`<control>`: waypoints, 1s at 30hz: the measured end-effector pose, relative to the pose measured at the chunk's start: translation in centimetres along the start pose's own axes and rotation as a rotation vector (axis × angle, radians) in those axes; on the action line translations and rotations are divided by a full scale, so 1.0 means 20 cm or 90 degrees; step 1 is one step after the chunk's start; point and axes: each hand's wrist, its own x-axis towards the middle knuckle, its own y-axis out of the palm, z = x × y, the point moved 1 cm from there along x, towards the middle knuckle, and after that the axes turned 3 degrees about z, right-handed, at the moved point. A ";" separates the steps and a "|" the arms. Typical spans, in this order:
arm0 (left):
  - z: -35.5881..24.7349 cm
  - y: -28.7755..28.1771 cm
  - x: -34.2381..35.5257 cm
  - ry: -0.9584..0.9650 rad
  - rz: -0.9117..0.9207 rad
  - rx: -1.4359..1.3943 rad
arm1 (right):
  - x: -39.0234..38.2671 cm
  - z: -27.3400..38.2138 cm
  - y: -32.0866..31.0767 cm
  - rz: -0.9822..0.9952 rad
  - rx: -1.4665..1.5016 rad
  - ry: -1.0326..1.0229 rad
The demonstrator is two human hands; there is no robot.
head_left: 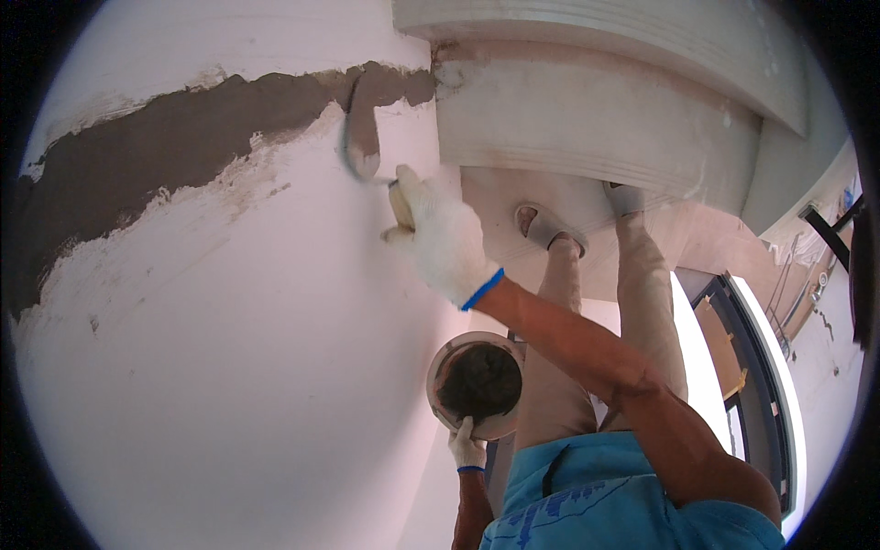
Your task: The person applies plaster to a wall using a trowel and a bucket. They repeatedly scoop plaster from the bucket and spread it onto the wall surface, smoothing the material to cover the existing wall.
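My right hand (pixel 449 240), in a white knit glove with a blue cuff, grips the pale handle of a trowel (pixel 363 151). Grey mortar coats much of the trowel's rounded blade, which is against the wall at the end of a rough mortar band (pixel 147 151). That band runs across the white wall (pixel 247 348) to the corner beside a curved ledge. Lower down, my gloved left hand (pixel 467 449) holds a round bowl (pixel 500 425) by its rim, thumb over the edge. Dark wet mortar (pixel 481 380) lies inside the bowl. Its underside and my other left fingers are hidden.
A thick, curved, pale moulding (pixel 596 110) projects from the wall beyond my right hand. My feet, in grey slippers (pixel 555 229), are below it on a pinkish floor. A dark-framed window (pixel 765 385) and loose cables (pixel 796 302) appear at the right.
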 end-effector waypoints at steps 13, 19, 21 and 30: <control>-0.02 0.13 -0.09 0.037 0.019 -0.022 | -0.08 0.07 -0.10 -0.061 -0.043 -0.120; -0.03 0.29 -0.12 0.041 0.028 -0.048 | -0.33 0.16 -0.21 0.074 -0.073 -0.049; -0.04 0.35 -0.12 0.043 0.032 -0.052 | -0.39 0.08 -0.30 0.104 -0.062 -0.087; -0.19 0.78 -0.17 0.077 0.078 0.060 | -0.53 -0.13 -1.10 0.404 -0.141 0.045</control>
